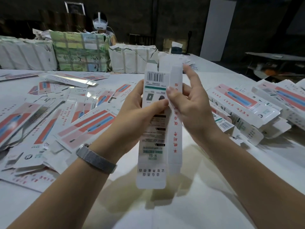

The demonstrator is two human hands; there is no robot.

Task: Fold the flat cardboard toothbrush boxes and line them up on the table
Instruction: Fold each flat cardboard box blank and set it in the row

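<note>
I hold a long white toothbrush box (154, 134) upright in mid-air above the table, its barcode end up and its end flaps open. My left hand (137, 113) grips its left edge, thumb across the printed face. My right hand (189, 104) pinches the right side panel with red characters, thumb in front and fingers behind. Flat unfolded boxes (69, 116) with red and blue stripes lie scattered on the left. Several folded boxes (257, 106) lie stacked side by side on the right.
The white table (165, 212) stretches in front of me. Wrapped bundles (80, 52) of packaging stand along the far edge. A person wearing a white headset (100, 22) sits behind them. A dark room lies beyond.
</note>
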